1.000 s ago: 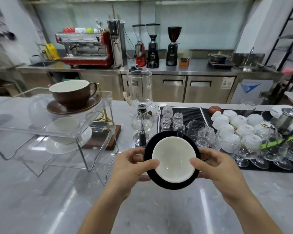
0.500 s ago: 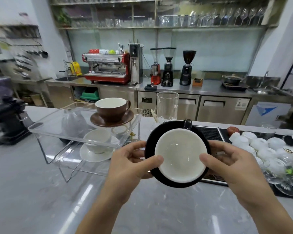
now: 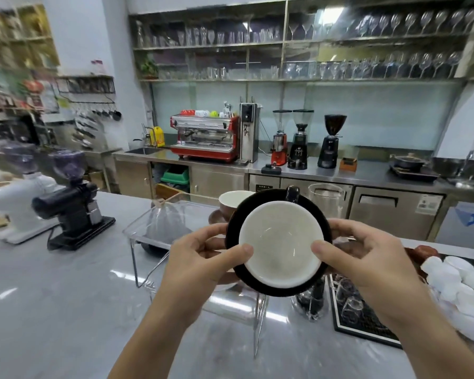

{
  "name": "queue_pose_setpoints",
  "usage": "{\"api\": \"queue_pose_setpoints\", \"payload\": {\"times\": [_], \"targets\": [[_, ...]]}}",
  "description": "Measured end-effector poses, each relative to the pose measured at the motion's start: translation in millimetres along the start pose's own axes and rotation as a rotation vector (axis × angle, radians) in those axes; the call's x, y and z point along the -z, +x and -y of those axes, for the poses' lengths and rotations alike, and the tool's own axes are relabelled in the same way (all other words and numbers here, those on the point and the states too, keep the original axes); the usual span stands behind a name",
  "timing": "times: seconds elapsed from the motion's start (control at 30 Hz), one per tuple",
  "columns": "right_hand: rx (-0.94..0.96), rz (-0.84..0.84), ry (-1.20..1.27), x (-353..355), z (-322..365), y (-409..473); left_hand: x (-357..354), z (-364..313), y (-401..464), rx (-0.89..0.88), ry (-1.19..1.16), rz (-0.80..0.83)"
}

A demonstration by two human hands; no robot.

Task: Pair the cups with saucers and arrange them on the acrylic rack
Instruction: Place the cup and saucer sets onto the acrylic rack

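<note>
A black cup with a white inside sits on a black saucer, and I hold the pair in mid-air above the counter. My left hand grips the saucer's left rim, thumb on the cup's edge. My right hand grips the right rim the same way. Behind and below stands the clear acrylic rack. A brown cup on a brown saucer rests on its top shelf, partly hidden by the black saucer. The rack's lower shelf is hidden by my hands.
Two grinders, one black and one white, stand at the counter's left. A glass siphon rises behind the held cup. At right, a black mat holds small glasses, with several white cups beside it.
The view has swung up and to the left, and the cup and saucer have risen with both hands. The rack now lies right behind the held pair. The grip is unchanged.
</note>
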State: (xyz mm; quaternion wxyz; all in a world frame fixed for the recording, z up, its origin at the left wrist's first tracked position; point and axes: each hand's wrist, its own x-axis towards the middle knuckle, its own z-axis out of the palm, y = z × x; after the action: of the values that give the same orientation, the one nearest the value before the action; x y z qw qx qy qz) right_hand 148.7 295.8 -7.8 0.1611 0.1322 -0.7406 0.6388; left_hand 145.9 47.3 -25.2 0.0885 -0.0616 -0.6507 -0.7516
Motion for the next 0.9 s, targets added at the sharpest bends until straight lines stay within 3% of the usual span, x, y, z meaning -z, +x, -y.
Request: {"api": "queue_pose_setpoints", "payload": {"times": [0.27, 0.53, 0.9], "targets": [[0.014, 0.108, 0.019, -69.1, 22.5, 38.9, 68.8, -25.6, 23.0, -0.047, 0.034, -0.04], [-0.103, 0.141, 0.061, -135.8, 28.7, 78.6, 123.0, -39.9, 51.3, -0.017, 0.059, -0.111], [-0.206, 0.314, -0.373, -193.0, 32.6, 149.6, 174.2, -48.0, 100.6, 0.136, 0.191, -0.187]]}}
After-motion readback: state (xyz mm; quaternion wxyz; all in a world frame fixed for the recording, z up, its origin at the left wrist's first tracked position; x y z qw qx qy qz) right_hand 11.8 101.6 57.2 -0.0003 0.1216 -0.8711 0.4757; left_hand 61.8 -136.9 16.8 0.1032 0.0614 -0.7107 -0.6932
